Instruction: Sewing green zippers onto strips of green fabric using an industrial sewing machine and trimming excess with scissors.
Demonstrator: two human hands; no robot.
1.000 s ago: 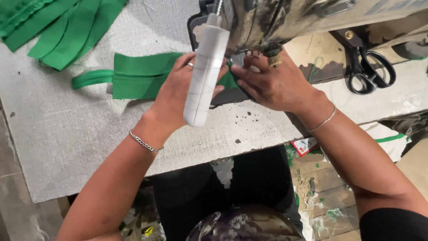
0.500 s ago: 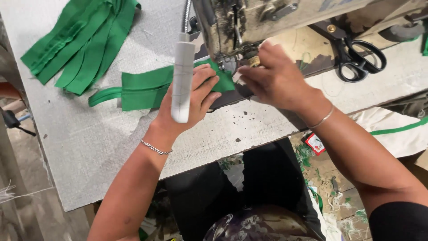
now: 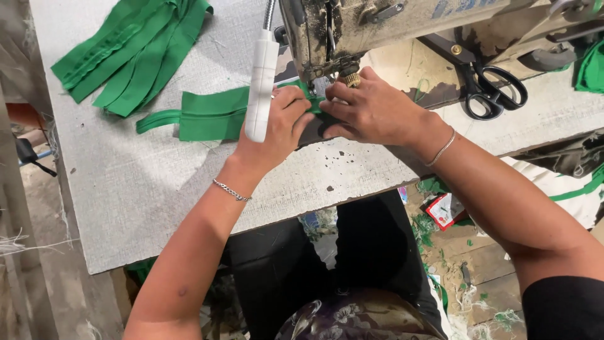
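You sit at a grey, rough-surfaced table (image 3: 157, 189) with a worn sewing machine (image 3: 377, 25) along its far edge and a littered floor (image 3: 465, 264) below. Your left hand (image 3: 277, 129) lies flat, palm down, on a folded green strip (image 3: 211, 116) that runs from the left toward the needle; the fingers (image 3: 296, 104) are spread and press the cloth to the table rather than closing around it. A white tube lamp (image 3: 261, 88) on a metal neck hangs in front of that hand and hides part of it. Your right hand (image 3: 371, 110) rests just beside the left, right under the machine head, its fingertips (image 3: 333, 94) curled down onto the end of the strip by the presser foot; you cannot tell from here whether it pinches the cloth or only pins it. The two hands nearly touch at the needle. A chain bracelet (image 3: 231, 191) sits on your left wrist, a thin bangle (image 3: 440, 149) on your right. A pile of more green strips (image 3: 132, 53) lies at the far left of the table, well apart from the hands. Black scissors (image 3: 487, 85) lie to the right of the machine, near your right wrist.
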